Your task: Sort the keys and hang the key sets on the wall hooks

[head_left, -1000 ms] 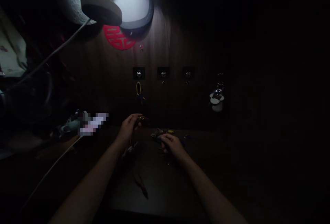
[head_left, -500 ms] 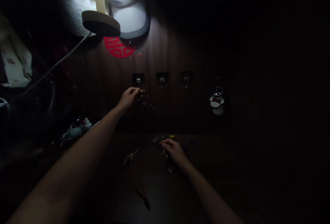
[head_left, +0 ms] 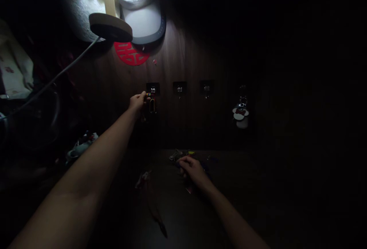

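Observation:
My left hand (head_left: 137, 102) is closed on a small colourful keychain (head_left: 152, 105), whose looped strap dangles just below the leftmost dark hook plate (head_left: 153, 88). Whether it touches the hook, I cannot tell. Over a small pile of keychains (head_left: 176, 155) on the dark surface, my right hand (head_left: 194, 169) has its fingers curled together; what is in them, if anything, is hidden. A long reddish-brown strap (head_left: 155, 212) with a pale metal end lies left of that hand. Two more hook plates, the middle one (head_left: 179, 88) and another (head_left: 207, 87), sit in the same row.
A keychain with a white flower-shaped charm (head_left: 240, 114) hangs at the right. Above are a lit lamp with a round base (head_left: 110, 28), a red paper cutout (head_left: 132, 54) and a grey-white device (head_left: 145, 23). A pale cable (head_left: 67, 67) runs at left, above some bottles (head_left: 78, 149).
My left hand has moved slightly left and up, and the keychain in it now hangs down below the leftmost hook plate. My right hand has barely moved.

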Available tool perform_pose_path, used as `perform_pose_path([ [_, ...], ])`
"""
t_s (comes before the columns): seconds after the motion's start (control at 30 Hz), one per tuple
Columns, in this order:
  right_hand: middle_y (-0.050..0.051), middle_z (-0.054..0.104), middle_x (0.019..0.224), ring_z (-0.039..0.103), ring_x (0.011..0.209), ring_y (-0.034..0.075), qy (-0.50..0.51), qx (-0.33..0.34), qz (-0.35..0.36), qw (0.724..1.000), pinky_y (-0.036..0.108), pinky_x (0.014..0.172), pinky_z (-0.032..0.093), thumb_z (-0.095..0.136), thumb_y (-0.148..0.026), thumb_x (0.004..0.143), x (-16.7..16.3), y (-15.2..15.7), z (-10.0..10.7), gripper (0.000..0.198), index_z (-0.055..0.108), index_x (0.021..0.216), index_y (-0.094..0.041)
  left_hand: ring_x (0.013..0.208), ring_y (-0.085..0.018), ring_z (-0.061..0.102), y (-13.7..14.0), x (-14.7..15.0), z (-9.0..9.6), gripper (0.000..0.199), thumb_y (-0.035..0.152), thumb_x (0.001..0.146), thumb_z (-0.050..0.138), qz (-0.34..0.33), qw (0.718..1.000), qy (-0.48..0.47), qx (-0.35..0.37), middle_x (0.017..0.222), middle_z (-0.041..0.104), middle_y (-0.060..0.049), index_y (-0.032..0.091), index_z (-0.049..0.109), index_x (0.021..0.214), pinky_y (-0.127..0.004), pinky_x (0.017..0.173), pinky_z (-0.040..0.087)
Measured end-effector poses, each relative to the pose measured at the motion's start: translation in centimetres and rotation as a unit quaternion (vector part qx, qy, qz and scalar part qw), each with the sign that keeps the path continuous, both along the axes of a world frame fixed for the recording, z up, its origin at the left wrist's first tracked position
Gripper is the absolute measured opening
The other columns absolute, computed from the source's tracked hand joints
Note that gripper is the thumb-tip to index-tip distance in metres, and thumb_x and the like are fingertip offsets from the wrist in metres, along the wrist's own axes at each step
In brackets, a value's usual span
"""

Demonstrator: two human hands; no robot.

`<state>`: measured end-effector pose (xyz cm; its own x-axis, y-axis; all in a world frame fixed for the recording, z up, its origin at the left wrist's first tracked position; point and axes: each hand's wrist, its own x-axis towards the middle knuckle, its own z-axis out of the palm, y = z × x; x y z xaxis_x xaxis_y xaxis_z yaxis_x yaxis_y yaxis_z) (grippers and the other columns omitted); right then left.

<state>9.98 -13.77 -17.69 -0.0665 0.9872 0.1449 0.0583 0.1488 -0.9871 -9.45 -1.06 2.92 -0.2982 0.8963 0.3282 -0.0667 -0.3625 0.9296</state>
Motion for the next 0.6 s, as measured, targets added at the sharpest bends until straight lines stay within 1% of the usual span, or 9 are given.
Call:
perform_pose_path([
  [0.1,-0.006,0.053,0.050,0.044,0.040,0.006,0.003,0.002,-0.004,1.000,0.018,0.041,0.032,0.056,-0.039,0.069,0.0,0.1,-0.1,0.024,0.060,0.077,-0.017,0.040,-0.007,0.049,0.3,-0.7,-1.2,0.020,0.033,0.078,0.054,0.005,1.000,-0.005,-0.018,0.064,0.065,-0.002,0.013,0.057,0.075,-0.020,0.045,0.039],
  [0.3,-0.006,0.053,0.050,0.044,0.039,0.006,0.003,0.000,-0.002,1.000,0.018,0.041,0.033,0.055,-0.039,0.069,-0.2,0.1,-0.1,0.023,0.060,0.077,-0.018,0.037,-0.005,0.044,0.5,-1.4,-4.1,0.021,0.035,0.075,0.056,-0.012,0.999,0.002,-0.051,0.061,0.063,-0.001,0.014,0.057,0.070,-0.017,0.040,0.033],
  [0.47,-0.006,0.053,0.049,0.044,0.039,0.006,0.002,-0.003,-0.005,1.000,0.018,0.041,0.033,0.057,-0.040,0.067,-0.2,-0.1,0.2,0.024,0.060,0.076,-0.018,0.036,-0.004,0.042,0.3,-1.3,-6.7,0.025,0.038,0.076,0.054,-0.038,0.996,-0.004,-0.078,0.064,0.065,-0.002,0.014,0.059,0.074,-0.016,0.038,0.031],
  [0.6,-0.006,0.053,0.050,0.045,0.040,0.006,-0.004,0.003,-0.001,1.000,0.018,0.041,0.034,0.056,-0.039,0.068,-0.2,-0.2,0.3,0.024,0.060,0.078,-0.018,0.036,-0.003,0.042,0.0,-1.3,-9.0,0.027,0.039,0.077,0.054,-0.049,0.994,-0.011,-0.101,0.068,0.066,-0.003,0.013,0.060,0.077,-0.015,0.038,0.031],
])
